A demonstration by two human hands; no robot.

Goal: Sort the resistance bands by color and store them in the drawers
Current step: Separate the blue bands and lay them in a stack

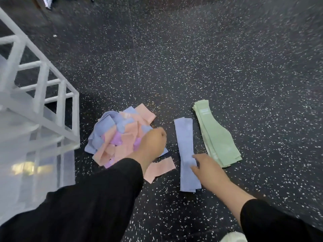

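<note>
At frame centre the left hand (pixel 153 142) is clenched in the mixed pile (pixel 118 135), while the right hand (pixel 208 167) rests released on the blue bands (pixel 186 144).

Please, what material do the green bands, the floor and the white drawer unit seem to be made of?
Green bands: probably thin elastic rubber or latex with a matte finish; they lie flat and limp in a stack. Floor: apparently rubber flooring, black with white flecks, dull surface. Drawer unit: the frame looks like white painted metal or plastic bars; the drawers below seem to be translucent plastic, though blur leaves this uncertain.
</note>
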